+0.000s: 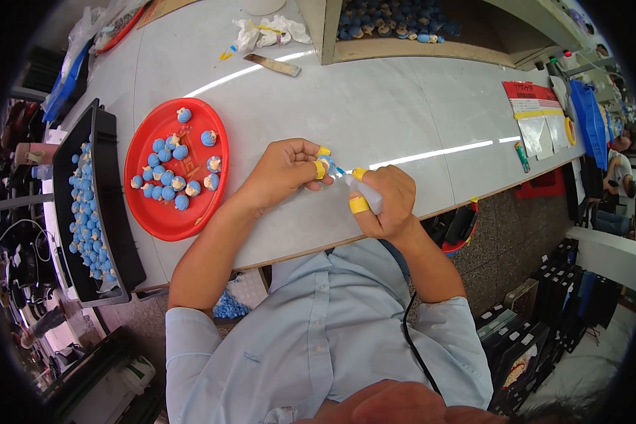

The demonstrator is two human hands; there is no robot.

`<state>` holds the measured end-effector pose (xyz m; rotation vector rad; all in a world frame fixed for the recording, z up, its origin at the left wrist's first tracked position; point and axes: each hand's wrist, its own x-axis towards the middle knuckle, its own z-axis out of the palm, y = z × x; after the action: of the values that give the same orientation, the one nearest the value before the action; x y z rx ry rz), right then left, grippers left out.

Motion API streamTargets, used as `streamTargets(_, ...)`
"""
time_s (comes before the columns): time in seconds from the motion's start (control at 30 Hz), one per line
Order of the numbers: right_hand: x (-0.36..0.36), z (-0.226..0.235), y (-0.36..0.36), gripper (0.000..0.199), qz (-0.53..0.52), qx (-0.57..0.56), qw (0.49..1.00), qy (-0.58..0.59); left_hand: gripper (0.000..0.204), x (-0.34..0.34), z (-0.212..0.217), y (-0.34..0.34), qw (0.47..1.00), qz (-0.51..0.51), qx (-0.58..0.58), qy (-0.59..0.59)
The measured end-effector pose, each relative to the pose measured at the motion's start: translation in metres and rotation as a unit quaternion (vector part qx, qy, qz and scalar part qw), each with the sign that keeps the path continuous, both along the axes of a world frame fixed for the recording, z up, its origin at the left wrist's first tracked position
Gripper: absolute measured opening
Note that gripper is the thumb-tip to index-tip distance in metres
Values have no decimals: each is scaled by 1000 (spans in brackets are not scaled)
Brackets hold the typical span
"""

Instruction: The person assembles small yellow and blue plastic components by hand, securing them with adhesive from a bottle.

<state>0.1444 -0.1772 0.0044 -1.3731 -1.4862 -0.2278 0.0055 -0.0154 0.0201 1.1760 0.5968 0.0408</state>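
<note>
My left hand (286,172) pinches a small blue-and-cream figure piece (326,164) between yellow-wrapped fingertips. Its details are partly covered by the fingers. In my right hand (392,198), also with yellow wraps on thumb and finger, is a small translucent squeeze bottle (367,193). The bottle's thin blue tip points left and lies close to the piece; whether they touch I cannot tell. Left of my hands, a round red tray (145,206) carries several blue balls with cream parts (165,155).
Beyond the red tray, a black bin (124,272) holds many blue balls (85,219). A flat scraper-like strip (274,66) and crumpled white tissue (279,30) lie at the back. An open shelf box (374,49) contains more blue pieces. Red-and-white packets (533,106) sit far right.
</note>
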Motion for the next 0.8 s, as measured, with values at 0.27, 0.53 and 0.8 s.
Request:
streamTargets(0.27,0,1,0,23,3,-10,1000,0,27,0,3,0,1000,-1,5,8)
streamTargets(0.53,0,-2,4,23,0,1,1000,-9,28,0,2,-1,1000,-2,2,9)
streamTargets(0.8,-1,0,2,22,0,-4,1000,-3,28,0,3,-1,1000,-1,2,3)
